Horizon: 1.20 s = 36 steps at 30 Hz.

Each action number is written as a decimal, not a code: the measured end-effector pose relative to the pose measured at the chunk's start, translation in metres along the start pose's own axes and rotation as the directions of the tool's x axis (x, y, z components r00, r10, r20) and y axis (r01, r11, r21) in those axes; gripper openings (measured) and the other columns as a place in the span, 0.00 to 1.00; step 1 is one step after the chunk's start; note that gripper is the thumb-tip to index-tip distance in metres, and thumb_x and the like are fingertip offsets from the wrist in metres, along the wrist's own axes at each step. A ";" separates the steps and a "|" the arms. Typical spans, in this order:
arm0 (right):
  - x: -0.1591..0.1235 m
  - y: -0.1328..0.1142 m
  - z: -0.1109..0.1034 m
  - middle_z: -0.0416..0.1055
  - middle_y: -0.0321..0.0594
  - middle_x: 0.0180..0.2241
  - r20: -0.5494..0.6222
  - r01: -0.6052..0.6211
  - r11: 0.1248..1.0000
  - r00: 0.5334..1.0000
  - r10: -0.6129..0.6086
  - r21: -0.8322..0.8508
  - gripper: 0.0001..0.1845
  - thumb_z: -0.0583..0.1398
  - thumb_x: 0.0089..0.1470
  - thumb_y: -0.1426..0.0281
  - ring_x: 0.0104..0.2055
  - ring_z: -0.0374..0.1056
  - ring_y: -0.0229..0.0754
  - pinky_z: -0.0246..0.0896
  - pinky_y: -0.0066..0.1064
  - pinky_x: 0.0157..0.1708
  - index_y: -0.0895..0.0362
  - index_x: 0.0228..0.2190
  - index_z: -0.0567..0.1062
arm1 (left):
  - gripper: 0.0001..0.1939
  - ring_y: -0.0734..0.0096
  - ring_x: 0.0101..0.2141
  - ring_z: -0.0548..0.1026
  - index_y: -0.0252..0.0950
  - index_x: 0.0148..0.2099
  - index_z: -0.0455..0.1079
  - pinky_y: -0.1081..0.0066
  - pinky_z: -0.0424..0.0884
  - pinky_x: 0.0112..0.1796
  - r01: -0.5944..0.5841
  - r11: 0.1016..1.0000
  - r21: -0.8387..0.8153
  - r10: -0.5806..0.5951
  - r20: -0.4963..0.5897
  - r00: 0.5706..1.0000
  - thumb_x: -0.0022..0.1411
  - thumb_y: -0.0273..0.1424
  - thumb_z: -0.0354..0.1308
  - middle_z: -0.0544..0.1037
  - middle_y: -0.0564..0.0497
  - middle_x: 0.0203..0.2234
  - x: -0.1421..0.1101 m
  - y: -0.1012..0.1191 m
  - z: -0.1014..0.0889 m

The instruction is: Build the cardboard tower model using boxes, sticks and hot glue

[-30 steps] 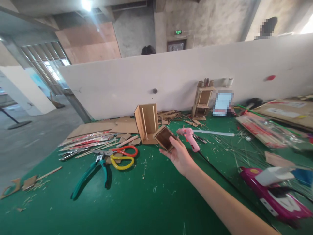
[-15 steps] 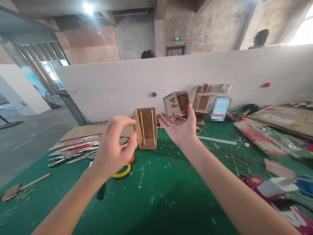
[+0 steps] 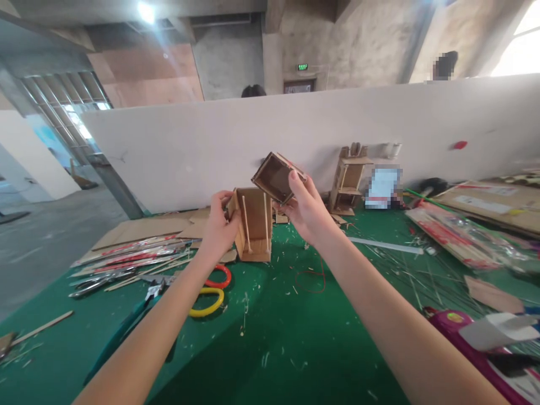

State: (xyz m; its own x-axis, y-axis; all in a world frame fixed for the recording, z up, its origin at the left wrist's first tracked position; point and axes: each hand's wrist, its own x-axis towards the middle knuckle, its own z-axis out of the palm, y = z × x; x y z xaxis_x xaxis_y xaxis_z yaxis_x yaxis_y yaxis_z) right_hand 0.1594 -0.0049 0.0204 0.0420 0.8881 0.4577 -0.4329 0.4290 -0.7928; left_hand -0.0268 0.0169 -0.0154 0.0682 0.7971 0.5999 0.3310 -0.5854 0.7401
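Observation:
My right hand grips a small open cardboard box, tilted in the air with its hollow side facing me. Just below and to the left of it, a taller cardboard stand rests upright on the green table, two thin wooden sticks running up its open front. My left hand is closed on the left wall of that stand, thumb at the front. A red thread lies on the table under my right hand.
Left of the stand are scissors with red and yellow handles, pliers and bundled sticks. Behind to the right stand a finished-looking cardboard rack and a phone. A purple power strip sits front right. A white partition closes the back.
My left hand has moved right and taken hold of the stand's side. My right hand has turned the small box and brought it left, over the stand's upper right corner.

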 end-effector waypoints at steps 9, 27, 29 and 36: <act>-0.002 -0.005 0.000 0.70 0.43 0.50 0.096 0.164 0.975 0.984 -0.150 -0.153 0.32 0.67 0.44 0.54 0.51 0.67 0.48 0.67 0.42 0.49 0.49 0.50 0.67 | 0.18 0.68 0.40 0.72 0.38 0.52 0.54 0.64 0.68 0.43 -0.037 0.977 0.208 0.022 0.077 0.997 0.59 0.21 0.48 0.71 0.47 0.45 -0.015 0.044 -0.003; -0.002 -0.017 -0.007 0.73 0.41 0.46 0.135 0.279 0.870 0.960 -0.244 -0.406 0.27 0.65 0.47 0.54 0.46 0.69 0.46 0.68 0.40 0.45 0.52 0.47 0.72 | 0.08 0.62 0.48 0.68 0.37 0.43 0.65 0.61 0.67 0.46 -0.269 0.814 0.514 0.340 -0.046 0.939 0.59 0.27 0.57 0.66 0.43 0.48 -0.024 0.049 0.003; -0.002 -0.017 -0.007 0.73 0.41 0.46 0.120 0.245 0.901 0.969 -0.215 -0.358 0.27 0.64 0.48 0.53 0.45 0.69 0.45 0.70 0.38 0.42 0.52 0.48 0.72 | 0.08 0.58 0.49 0.67 0.37 0.43 0.66 0.58 0.66 0.47 -0.346 0.678 0.649 0.510 -0.077 0.856 0.59 0.28 0.57 0.64 0.41 0.48 -0.030 0.048 0.004; 0.000 -0.015 -0.010 0.72 0.40 0.48 0.113 0.169 0.958 0.983 -0.146 -0.234 0.26 0.60 0.51 0.51 0.49 0.68 0.47 0.70 0.38 0.42 0.49 0.48 0.72 | 0.07 0.75 0.24 0.69 0.37 0.42 0.67 0.72 0.63 0.23 -0.439 0.570 0.694 0.474 0.159 0.866 0.64 0.32 0.51 0.72 0.50 0.33 -0.056 0.075 0.022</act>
State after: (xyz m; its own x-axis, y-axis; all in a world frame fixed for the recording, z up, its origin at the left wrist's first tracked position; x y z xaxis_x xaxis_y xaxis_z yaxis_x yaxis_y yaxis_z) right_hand 0.1746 -0.0098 0.0283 0.0029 0.7918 0.6108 -0.1970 0.5993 -0.7759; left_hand 0.0145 -0.0684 -0.0003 0.3655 0.4369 0.8219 0.8122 -0.5811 -0.0523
